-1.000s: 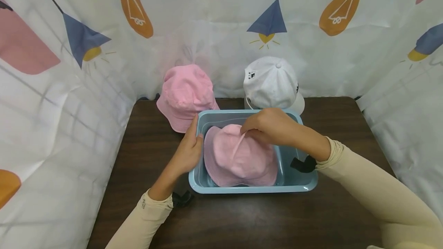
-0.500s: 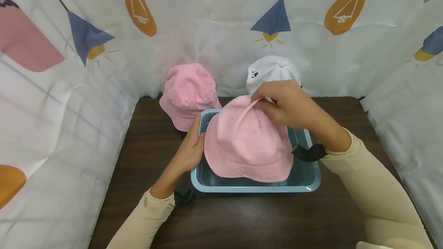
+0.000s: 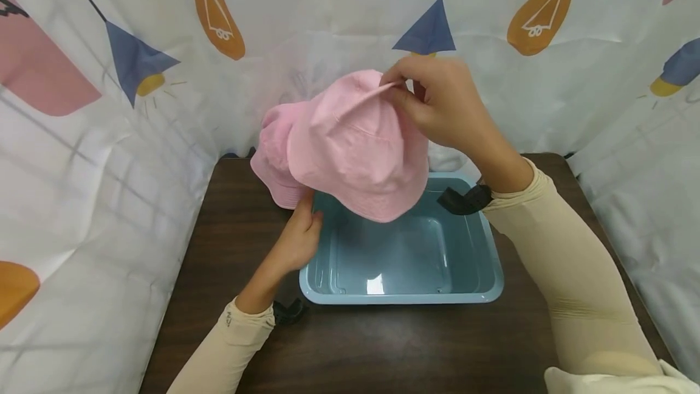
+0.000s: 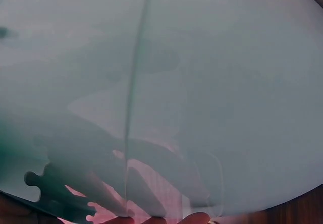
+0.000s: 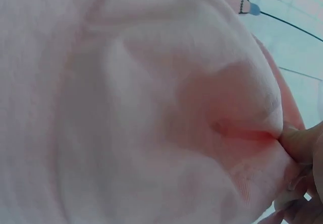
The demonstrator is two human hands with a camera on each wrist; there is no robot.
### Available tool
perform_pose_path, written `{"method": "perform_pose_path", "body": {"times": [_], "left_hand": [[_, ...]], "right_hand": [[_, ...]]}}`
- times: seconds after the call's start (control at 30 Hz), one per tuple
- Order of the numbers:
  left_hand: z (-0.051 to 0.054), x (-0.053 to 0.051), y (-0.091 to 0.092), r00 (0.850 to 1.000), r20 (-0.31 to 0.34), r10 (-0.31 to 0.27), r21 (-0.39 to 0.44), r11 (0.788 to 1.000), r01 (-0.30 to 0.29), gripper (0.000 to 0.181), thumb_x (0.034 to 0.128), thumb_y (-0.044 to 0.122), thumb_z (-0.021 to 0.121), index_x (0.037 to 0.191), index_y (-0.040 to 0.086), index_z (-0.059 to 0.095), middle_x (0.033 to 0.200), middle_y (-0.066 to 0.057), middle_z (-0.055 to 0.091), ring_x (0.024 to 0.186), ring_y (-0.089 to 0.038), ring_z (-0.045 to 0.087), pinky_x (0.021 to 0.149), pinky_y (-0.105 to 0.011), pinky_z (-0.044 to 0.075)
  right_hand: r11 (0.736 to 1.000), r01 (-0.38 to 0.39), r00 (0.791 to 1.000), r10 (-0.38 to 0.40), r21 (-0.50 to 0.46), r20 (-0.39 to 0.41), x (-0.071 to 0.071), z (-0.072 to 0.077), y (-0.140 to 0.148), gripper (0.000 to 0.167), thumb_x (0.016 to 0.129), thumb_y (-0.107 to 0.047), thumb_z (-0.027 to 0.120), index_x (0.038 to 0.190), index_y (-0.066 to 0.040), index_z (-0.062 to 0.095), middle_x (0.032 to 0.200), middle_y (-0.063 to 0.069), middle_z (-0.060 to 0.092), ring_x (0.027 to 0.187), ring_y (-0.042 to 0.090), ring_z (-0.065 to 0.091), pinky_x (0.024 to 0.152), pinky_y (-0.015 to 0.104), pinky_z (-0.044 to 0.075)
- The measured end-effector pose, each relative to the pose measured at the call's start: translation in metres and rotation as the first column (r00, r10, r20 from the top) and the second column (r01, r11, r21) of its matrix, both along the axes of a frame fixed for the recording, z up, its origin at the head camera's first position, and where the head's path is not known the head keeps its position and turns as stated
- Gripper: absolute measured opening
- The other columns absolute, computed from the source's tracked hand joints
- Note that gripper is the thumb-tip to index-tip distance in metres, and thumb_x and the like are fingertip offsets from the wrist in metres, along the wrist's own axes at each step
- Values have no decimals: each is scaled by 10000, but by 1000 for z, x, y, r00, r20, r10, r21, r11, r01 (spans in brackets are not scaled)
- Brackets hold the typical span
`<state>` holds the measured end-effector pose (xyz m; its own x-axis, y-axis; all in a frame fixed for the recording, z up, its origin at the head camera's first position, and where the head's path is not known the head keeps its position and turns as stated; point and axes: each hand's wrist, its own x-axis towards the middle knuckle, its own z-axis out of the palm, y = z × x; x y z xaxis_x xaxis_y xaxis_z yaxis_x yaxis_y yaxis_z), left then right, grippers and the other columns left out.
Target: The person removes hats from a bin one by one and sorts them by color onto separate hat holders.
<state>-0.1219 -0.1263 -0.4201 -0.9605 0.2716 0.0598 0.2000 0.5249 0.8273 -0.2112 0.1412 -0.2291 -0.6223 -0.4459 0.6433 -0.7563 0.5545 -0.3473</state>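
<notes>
The right hand (image 3: 443, 99) pinches the crown of a light pink bucket hat (image 3: 358, 151) and holds it up above the back left part of a blue tray (image 3: 401, 298). In the right wrist view the pink cloth (image 5: 141, 108) fills most of the picture, creased where the fingers (image 5: 300, 143) pinch it. The left hand (image 3: 298, 239) grips the tray's left edge, thumb on the near side of the rim. Fingertips (image 4: 194, 218) show at the bottom of the left wrist view, against the tray's wall (image 4: 227, 108). Inside the tray no hat lies.
A second pink hat (image 3: 273, 154) stands at the table's back left, partly covered by the held hat. Behind the right hand, a white cap (image 3: 445, 160) is mostly hidden. The dark wooden table (image 3: 404, 351) meets a printed cloth (image 3: 350, 23) at the back.
The right hand has lifted the light pink hat out of the tray, up and toward the back left, so it now overlaps the other pink hat. The left hand has stayed on the tray edge.
</notes>
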Motion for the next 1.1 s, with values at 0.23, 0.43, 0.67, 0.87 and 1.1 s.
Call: {"method": "perform_pose_path", "body": {"times": [0.23,0.43,0.67,0.87,1.1], "left_hand": [[0,0,-3,1000,-1,-4,12,1000,4,711,1045,4,367,1644,66,-11,1722,-141,20,1590,-316,62,1266,-568,113],[0,3,-2,1000,2,-18,31,999,18,718,1039,-17,371,1643,58,-9,1720,-146,61,1586,-320,86,1266,-569,105],[-1,1,0,999,-8,-44,101,994,45,714,1017,-62,356,1648,97,62,1674,-146,228,1541,-346,238,1243,-589,189],[1,4,-2,999,40,-3,32,999,2,710,1048,12,382,1638,35,-12,1711,-180,69,1579,-337,98,1262,-575,118],[3,4,-2,998,65,1,24,1000,-2,697,1058,37,373,1637,32,-16,1714,-173,57,1582,-331,94,1264,-570,119]], "right_hand": [[999,-25,997,23,-35,-74,-35,12,-32,154,983,-98,638,968,-96,791,931,1,762,672,119,481,668,229,362],[997,-78,992,80,22,-98,-62,18,-60,142,1003,-128,645,1003,-85,780,1014,11,768,921,119,653,873,251,477],[979,-87,992,102,182,-74,-89,17,-90,144,1014,-155,633,1059,-120,766,1023,9,753,988,142,669,938,313,503],[984,-93,990,108,150,-93,-98,7,-113,160,1024,-146,615,1053,-113,770,1008,13,755,985,150,673,937,293,501],[990,-83,994,90,110,-56,-100,-14,-125,184,1027,-117,603,1085,-115,777,1026,26,763,997,166,689,937,296,509]]}}
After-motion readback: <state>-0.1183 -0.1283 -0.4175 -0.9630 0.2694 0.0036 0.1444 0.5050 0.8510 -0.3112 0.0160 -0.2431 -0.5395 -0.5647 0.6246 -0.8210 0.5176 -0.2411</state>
